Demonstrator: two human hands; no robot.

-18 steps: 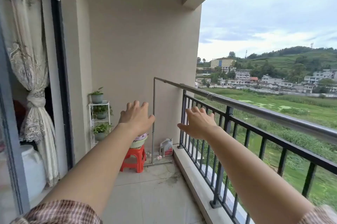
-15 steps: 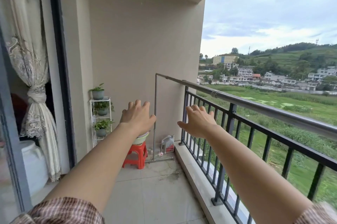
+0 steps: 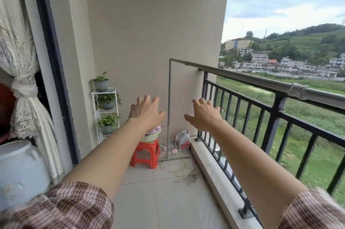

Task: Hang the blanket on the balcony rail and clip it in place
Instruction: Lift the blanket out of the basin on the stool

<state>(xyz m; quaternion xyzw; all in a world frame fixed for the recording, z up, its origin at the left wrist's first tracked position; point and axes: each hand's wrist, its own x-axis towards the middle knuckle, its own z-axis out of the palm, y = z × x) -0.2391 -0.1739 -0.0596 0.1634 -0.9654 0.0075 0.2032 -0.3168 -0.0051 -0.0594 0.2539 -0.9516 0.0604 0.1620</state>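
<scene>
Both arms are stretched forward over the balcony floor. My left hand (image 3: 146,112) is open, palm down, fingers spread, holding nothing. My right hand (image 3: 204,115) is open the same way, just left of the railing bars. The balcony rail (image 3: 248,77) is a grey metal tube atop a black barred railing, running from the far wall toward the right edge. No blanket and no clips are in view.
A red plastic stool (image 3: 146,154) with stacked basins (image 3: 152,134) stands by the far wall. A white rack (image 3: 105,115) holds three potted plants. A jug (image 3: 183,139) sits in the corner. A curtain (image 3: 22,79) and white barrel (image 3: 20,171) are at left.
The view has tilted down and to the left, so the rail sits lower right. Both hands stay open and outstretched, a little further apart.
</scene>
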